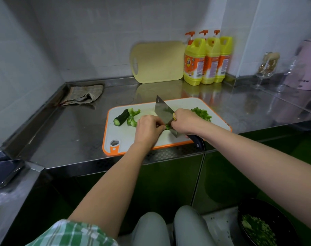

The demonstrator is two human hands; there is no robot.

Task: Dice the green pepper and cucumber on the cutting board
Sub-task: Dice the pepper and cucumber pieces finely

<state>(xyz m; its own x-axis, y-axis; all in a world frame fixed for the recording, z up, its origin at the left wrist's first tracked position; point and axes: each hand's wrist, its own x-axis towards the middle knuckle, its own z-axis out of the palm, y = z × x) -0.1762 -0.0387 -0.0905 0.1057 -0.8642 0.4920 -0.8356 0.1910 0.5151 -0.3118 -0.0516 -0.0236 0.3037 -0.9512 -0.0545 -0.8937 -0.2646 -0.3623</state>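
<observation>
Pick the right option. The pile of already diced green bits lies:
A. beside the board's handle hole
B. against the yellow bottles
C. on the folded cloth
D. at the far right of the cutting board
D: the diced pile lies at the far right of the cutting board, beyond the right hand gripping the knife, while the left hand pinches a pepper strip at the blade.

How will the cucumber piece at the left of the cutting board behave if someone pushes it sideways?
The cucumber piece is round and lies on its side, so it would probably roll on the cutting board. It looks straight, so likely stiff when lifted. Its cut end may be moist, slightly slippery.
</observation>
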